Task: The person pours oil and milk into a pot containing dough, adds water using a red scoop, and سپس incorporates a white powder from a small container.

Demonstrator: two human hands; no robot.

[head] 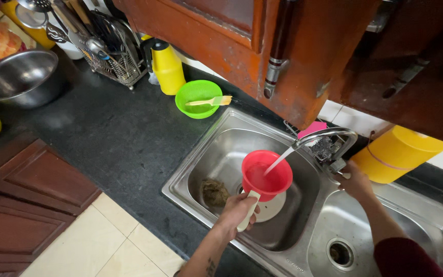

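A red mug [266, 177] with a white handle sits under the tap [326, 137], over the left bowl of the steel sink [216, 149]. It is held upright, mouth up, so the water falls right into it. The water comes down in a slanting stream and lands inside the mug.

The left hand [238, 211] is wrapped around the white handle, fingers closed tight on it, to keep the mug steady while it gets heavy. The right hand [356, 180] is up at the tap's handle, touching it. I cannot tell how its fingers are set, because the hand hides them.

Under the mug, a white plate [273, 208] lies flat at the bottom of the sink. Next to it sits a brown scrubber [214, 192], close by for washing.

On the dark counter [119, 133] behind the sink is a green strainer [198, 98] with a small brush [212, 101] resting across it. A yellow bottle [168, 69] stands just beside it. Further left are a rack of spoons [109, 46] and a steel bowl [20, 77]. A yellow tub [397, 154] lies by the tap on the right.
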